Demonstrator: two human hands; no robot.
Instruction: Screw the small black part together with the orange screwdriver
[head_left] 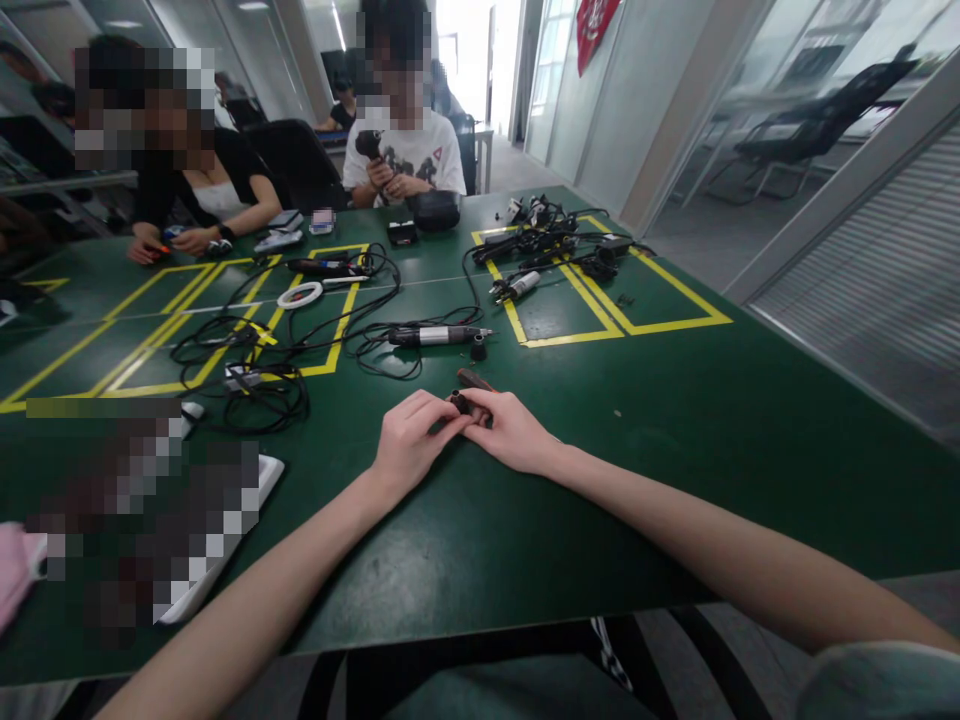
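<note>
Our 2 hands meet low on the green table (675, 420). Left hand (409, 442) and right hand (511, 432) both pinch a small dark part (460, 402) between fingertips, its long axis slanting away along the right fingers.

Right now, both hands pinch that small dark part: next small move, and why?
I'd guess: steady the small dark cylindrical part with the left hand and turn its end with the right hand. Both hands' fingertips meet on it, low over the green table, and a dark brownish piece lies loose just beyond them, so the two may belong together.
</note>
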